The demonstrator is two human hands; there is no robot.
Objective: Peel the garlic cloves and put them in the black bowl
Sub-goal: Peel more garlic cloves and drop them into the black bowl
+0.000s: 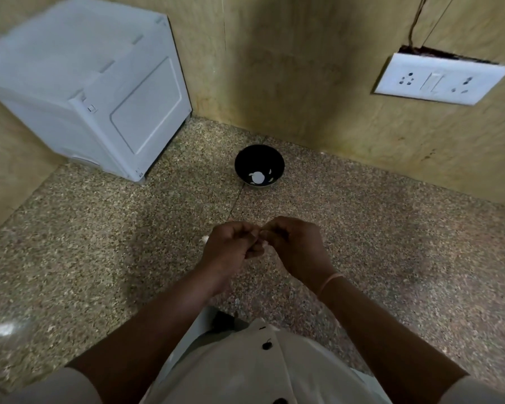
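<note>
fingertips of left hand (231,247) and right hand (296,243) tight round a pale garlic clove (265,243) (mostly hidden), black bowl (247,158) beyond

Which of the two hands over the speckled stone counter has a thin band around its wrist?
The right hand: a thin pale-orange band circles its wrist; the left hand has a bare wrist. Both pinch a white garlic clove.
</note>
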